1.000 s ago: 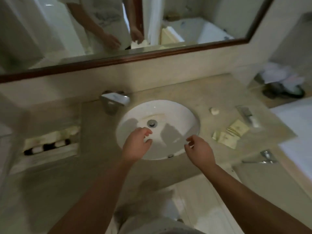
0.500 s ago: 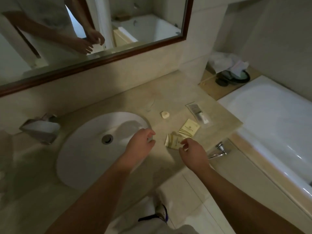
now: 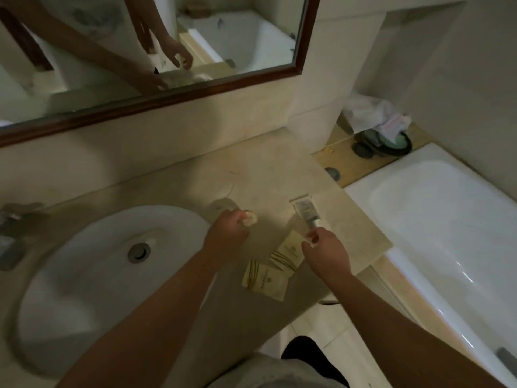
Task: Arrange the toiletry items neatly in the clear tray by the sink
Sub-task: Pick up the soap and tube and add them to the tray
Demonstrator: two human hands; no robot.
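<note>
The left grip (image 3: 228,233) pinches the soap (image 3: 249,218) and the right grip (image 3: 326,252) the tube's (image 3: 307,212) cap end near the bench's (image 3: 265,169) right edge, likely gathering both for a tray not in view.

Beige stone counter (image 3: 260,175), two cream sachets (image 3: 268,275), clear packet (image 3: 306,212), small soap (image 3: 249,218)

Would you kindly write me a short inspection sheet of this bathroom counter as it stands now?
Surface: beige stone counter, sink on its left.
Job's things: small round soap, wrapped tube, two cream sachets; no clear tray seen.
Clutter: nothing seen.
Grippers: left hand pinching the soap; right hand with fingers at the tube's near end.
Cables: nothing seen.
Surroundings: mirror, bathtub, crumpled cloth.
</note>
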